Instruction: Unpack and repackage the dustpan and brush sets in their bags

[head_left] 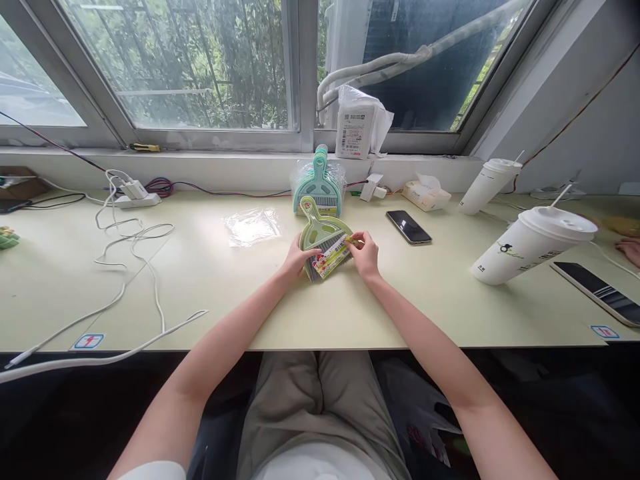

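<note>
A small green dustpan [311,235] with a grey-bristled brush set in it is held tilted just above the table. My left hand [296,257] grips its left edge, with the thumb over the front. A printed label card [333,257] lies across the bristles. My right hand [365,253] pinches the card's upper right corner between thumb and fingers. Directly behind stands a stack of teal dustpan sets [320,175], partly in clear wrap. To the left, a clear plastic bag [253,227] lies flat on the table.
White cables [155,287] sprawl over the left side of the table [225,280]. On the right are a black phone [409,227], a tissue pack [426,192], two white cups, the nearer cup [530,247] large, and another phone [600,290]. Another person's hand [629,250] shows at the right edge.
</note>
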Demonstrator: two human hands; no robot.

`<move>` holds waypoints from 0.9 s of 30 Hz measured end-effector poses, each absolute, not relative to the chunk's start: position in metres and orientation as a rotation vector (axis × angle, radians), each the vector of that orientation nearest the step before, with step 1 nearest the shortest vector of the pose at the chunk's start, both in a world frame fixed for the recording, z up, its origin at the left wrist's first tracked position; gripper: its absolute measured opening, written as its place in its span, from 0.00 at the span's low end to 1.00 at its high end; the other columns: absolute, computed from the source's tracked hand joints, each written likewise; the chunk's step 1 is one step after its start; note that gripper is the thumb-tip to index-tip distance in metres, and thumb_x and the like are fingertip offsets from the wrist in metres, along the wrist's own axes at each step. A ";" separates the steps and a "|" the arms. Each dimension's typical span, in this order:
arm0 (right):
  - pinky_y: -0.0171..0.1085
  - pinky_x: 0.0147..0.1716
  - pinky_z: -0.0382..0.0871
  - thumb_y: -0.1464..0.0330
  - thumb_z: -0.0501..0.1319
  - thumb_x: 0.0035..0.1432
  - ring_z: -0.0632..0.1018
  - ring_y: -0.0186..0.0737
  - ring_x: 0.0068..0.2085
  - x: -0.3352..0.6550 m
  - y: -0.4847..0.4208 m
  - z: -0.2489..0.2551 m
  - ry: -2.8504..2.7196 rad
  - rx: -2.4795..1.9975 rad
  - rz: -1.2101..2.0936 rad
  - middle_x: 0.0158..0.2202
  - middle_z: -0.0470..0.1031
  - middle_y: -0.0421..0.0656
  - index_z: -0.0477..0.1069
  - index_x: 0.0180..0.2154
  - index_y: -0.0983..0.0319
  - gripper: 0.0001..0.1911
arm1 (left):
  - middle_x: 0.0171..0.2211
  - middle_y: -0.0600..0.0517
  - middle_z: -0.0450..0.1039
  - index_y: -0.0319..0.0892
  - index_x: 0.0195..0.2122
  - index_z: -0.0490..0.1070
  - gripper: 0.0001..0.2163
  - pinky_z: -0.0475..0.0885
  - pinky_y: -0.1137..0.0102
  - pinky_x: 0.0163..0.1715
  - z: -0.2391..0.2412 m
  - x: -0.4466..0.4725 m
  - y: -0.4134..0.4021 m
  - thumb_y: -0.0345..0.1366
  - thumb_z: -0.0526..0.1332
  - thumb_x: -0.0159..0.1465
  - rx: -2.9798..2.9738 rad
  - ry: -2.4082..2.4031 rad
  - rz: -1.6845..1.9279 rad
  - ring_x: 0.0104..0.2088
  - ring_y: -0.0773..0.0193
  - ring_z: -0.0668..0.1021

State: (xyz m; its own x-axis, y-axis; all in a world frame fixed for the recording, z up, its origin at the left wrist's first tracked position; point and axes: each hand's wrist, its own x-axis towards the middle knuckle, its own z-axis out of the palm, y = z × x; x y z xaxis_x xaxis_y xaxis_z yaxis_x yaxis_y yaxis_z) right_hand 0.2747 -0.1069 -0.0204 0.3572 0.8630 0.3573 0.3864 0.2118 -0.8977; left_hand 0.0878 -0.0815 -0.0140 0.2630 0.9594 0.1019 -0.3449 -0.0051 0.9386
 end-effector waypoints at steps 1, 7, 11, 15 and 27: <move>0.37 0.35 0.71 0.58 0.63 0.53 0.75 0.37 0.32 0.274 -0.107 -0.020 -1.259 -1.382 0.457 0.39 0.73 0.46 0.65 0.37 0.61 0.15 | 0.47 0.47 0.73 0.44 0.54 0.65 0.34 0.71 0.57 0.52 -0.014 0.087 -0.081 0.28 0.71 0.44 1.103 0.733 1.199 0.51 0.50 0.74; 0.34 0.31 0.69 0.58 0.65 0.50 0.73 0.34 0.30 0.271 -0.109 -0.019 -1.153 -1.279 0.501 0.36 0.72 0.43 0.65 0.37 0.61 0.17 | 0.48 0.45 0.73 0.45 0.57 0.64 0.34 0.70 0.54 0.53 -0.013 0.084 -0.076 0.34 0.72 0.47 1.060 0.717 1.210 0.50 0.50 0.75; 0.33 0.28 0.68 0.55 0.67 0.46 0.73 0.32 0.30 0.270 -0.107 -0.021 -1.004 -1.249 0.594 0.37 0.72 0.43 0.65 0.36 0.62 0.22 | 0.50 0.43 0.71 0.43 0.56 0.64 0.34 0.68 0.51 0.54 -0.014 0.086 -0.075 0.40 0.72 0.49 1.093 0.653 1.161 0.51 0.48 0.75; 0.33 0.28 0.69 0.53 0.68 0.42 0.72 0.33 0.28 0.273 -0.104 -0.024 -0.922 -1.317 0.619 0.31 0.73 0.41 0.67 0.32 0.62 0.22 | 0.51 0.42 0.70 0.42 0.56 0.64 0.35 0.67 0.50 0.56 -0.015 0.090 -0.078 0.39 0.73 0.46 1.133 0.647 1.124 0.53 0.47 0.73; 0.34 0.30 0.68 0.54 0.68 0.43 0.73 0.35 0.30 0.276 -0.100 -0.030 -0.926 -1.480 0.556 0.30 0.75 0.41 0.70 0.32 0.62 0.20 | 0.49 0.45 0.71 0.41 0.51 0.65 0.33 0.67 0.51 0.56 -0.016 0.088 -0.078 0.29 0.72 0.42 1.109 0.649 1.149 0.52 0.49 0.73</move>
